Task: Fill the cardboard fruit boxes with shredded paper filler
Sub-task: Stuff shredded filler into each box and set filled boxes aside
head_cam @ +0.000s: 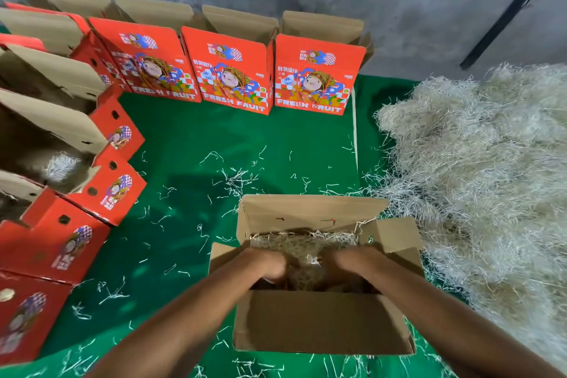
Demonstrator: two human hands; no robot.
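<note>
Inside open box (319, 325): left hand (266, 264), right hand (352, 261) on shredded paper (302, 244); fingers' grasp hidden.

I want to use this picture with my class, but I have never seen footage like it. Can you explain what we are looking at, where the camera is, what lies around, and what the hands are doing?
There is no machine here. A person wears one wide-angle camera on the head, so you look down along both arms. The left hand and right hand reach into an open cardboard box and are down in the shredded paper inside it. The picture is too blurred to show whether the fingers grip any.

The box stands on a green cloth scattered with loose strands. A big pile of shredded paper lies on the right. Red fruit boxes, flaps open, line the back and left side.
</note>
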